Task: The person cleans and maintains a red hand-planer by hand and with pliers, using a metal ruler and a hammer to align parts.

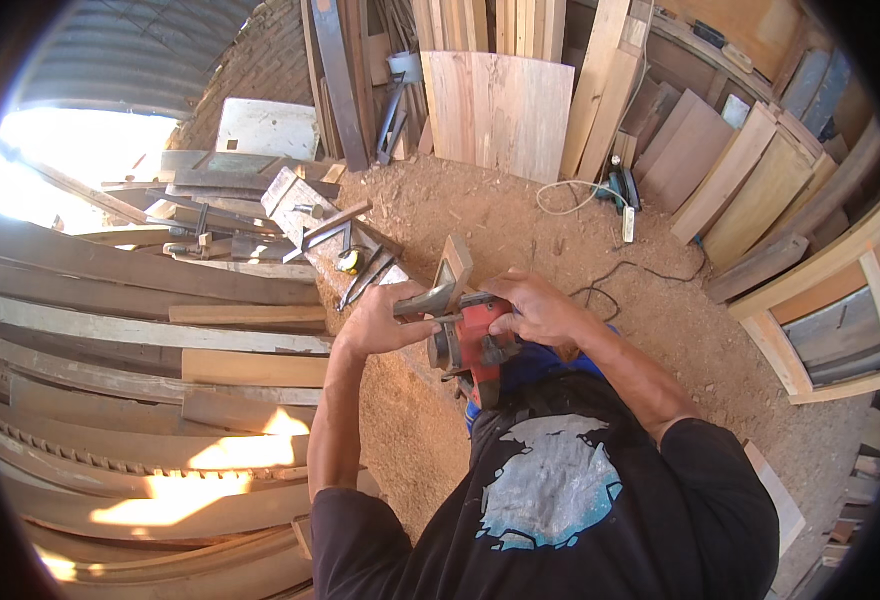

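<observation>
A red power tool with dark parts sits close in front of my body, above my lap. My right hand is closed round its upper right side, with the thumb pressed on the red casing. To the left of it, my left hand pinches a grey, flat metal piece against the tool's edge; its exact kind is hard to make out. Just beyond both hands a small wooden piece with a gap in it stands up. The tool's underside is partly hidden by my hands and shirt.
A plank bench ahead left carries hand tools and a yellow-black tape measure. Stacked boards fill the left. A green-black power tool with a cord lies on the sawdust floor. Wooden panels lean at the back.
</observation>
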Demonstrator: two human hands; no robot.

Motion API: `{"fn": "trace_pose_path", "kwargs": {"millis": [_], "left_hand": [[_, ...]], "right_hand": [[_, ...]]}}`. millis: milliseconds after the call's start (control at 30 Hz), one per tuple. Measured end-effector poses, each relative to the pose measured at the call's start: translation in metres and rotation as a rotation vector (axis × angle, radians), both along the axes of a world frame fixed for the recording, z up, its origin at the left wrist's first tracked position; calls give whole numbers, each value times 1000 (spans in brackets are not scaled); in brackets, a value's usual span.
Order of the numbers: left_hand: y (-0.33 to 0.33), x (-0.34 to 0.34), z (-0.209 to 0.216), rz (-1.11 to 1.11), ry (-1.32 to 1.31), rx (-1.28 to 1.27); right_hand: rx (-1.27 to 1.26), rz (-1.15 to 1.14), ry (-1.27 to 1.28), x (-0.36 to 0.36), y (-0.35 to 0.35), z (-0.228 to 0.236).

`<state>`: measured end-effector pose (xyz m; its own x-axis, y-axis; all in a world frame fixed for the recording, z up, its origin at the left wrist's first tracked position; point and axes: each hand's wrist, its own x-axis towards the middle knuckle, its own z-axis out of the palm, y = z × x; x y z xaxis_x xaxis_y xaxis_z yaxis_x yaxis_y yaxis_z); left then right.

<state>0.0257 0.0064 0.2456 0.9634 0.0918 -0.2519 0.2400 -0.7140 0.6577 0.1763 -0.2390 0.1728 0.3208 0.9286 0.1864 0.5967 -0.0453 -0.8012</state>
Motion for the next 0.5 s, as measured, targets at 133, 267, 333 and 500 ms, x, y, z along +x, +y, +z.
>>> {"fn": "trace_pose_path", "kwargs": {"millis": [133, 267, 333, 500], "left_hand": [[-23, -11, -9, 23, -200, 44], [-18, -11, -2, -24, -155, 29], [-19, -10, 8, -44, -90, 28], [-30, -17, -4, 53, -264, 214]], "right_hand": [[-92, 41, -7, 5, -7, -1], [-12, 34, -51, 3, -12, -5], [-48, 25, -69, -4, -12, 3], [4, 10, -59, -10, -14, -7]]}}
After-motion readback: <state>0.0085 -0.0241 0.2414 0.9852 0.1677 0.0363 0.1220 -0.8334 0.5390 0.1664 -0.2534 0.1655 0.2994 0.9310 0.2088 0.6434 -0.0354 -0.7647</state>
